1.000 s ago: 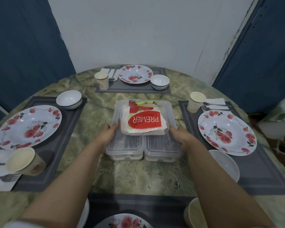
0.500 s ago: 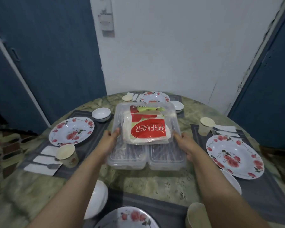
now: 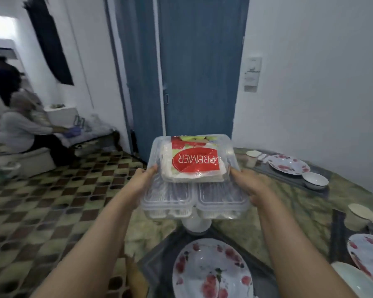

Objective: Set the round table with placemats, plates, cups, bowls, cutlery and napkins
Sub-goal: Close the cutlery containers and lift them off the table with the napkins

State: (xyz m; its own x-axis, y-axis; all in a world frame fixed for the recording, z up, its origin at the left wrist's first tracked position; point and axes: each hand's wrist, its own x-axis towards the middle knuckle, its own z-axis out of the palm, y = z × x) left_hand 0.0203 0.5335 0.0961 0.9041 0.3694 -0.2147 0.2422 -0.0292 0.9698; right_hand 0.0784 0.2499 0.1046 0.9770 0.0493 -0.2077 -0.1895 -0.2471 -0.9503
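You've lifted the tubs (image 3: 194, 196) off the table (image 3: 293, 203), left hand (image 3: 141, 181) and right hand (image 3: 247, 186) gripping their sides. Setting looks finished.

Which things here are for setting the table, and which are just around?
For the job: clear plastic containers, napkin pack, floral plates, paper cups, small white bowl, grey placemats.
Just around: blue door, wall switch, checkered floor.

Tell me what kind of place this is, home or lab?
Most likely a home dining area. A round table is laid with flowered plates on placemats, the floor has patterned tiles, and a person sits in the next room past a blue door.
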